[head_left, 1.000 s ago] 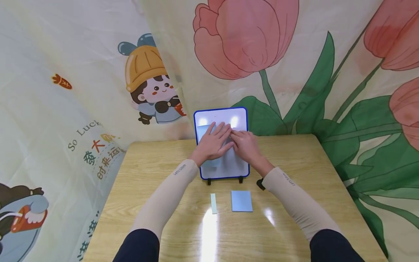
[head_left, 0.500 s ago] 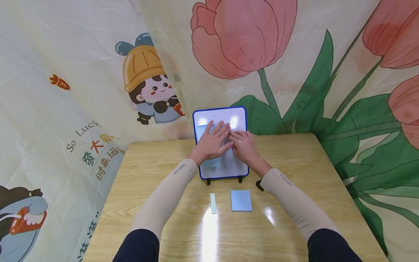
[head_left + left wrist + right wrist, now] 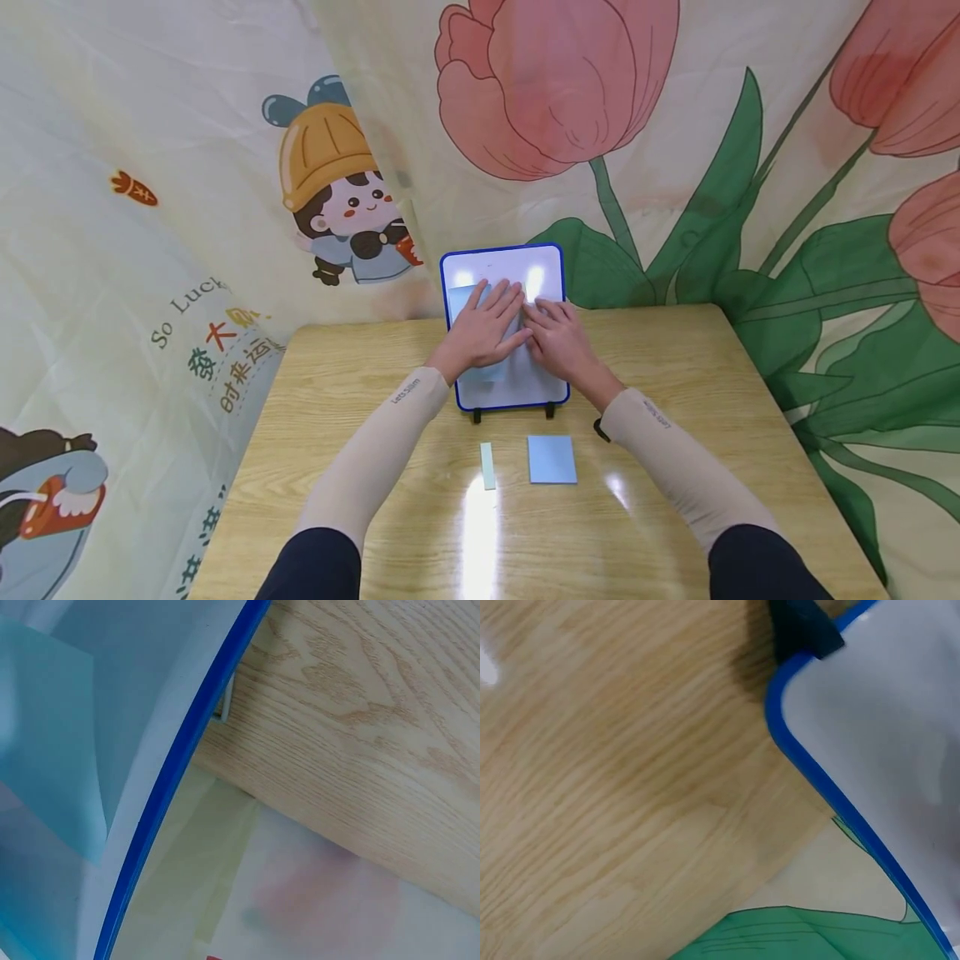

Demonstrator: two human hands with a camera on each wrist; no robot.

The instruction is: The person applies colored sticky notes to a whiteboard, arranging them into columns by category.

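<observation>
A small whiteboard with a blue rim leans on black feet at the back of the table. My left hand lies on it with fingers spread, covering part of the light blue sticky notes. One note shows above that hand and another below it. A bluish note with a lifted-looking edge appears in the left wrist view. Close beside, my right hand rests on the board, its fingers slightly bent toward the left hand. Whatever is under its fingertips is hidden.
On the wooden table, a blue square sticky note pad lies before the board. A narrow pale green strip lies left of it. A printed cloth hangs behind the table. One black foot grips the board's lower rim.
Both hands stay on the board. The right hand's fingertips have shifted slightly down, away from the left hand's fingertips. The pad and the strip have not moved.
</observation>
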